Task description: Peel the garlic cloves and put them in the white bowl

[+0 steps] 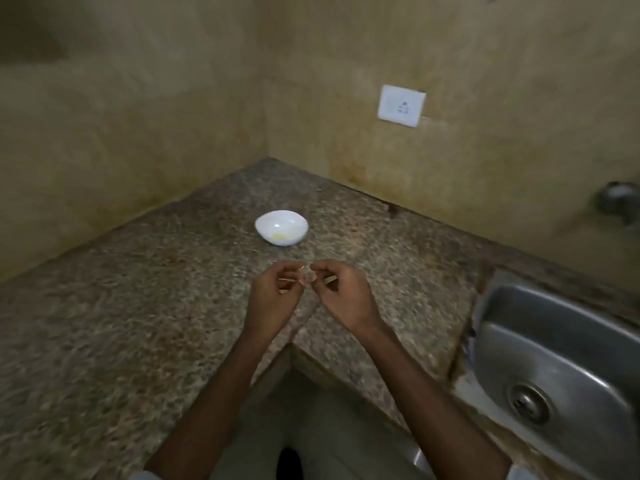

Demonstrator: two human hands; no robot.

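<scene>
A small white bowl (281, 231) sits on the speckled granite counter (104, 323), with a few pale peeled pieces at its bottom. Nearer to me, above the counter's inner corner, my left hand (277, 296) and my right hand (341, 296) meet fingertip to fingertip. Between them they pinch a small garlic clove (307, 276), pale and partly hidden by the fingers. The frame is blurred, so the clove's skin is hard to make out.
A steel sink (561, 368) with a drain lies to the right. A tap (616, 199) juts from the right wall, and a white socket plate (401, 105) is above the counter. Walls close the counter's far corner.
</scene>
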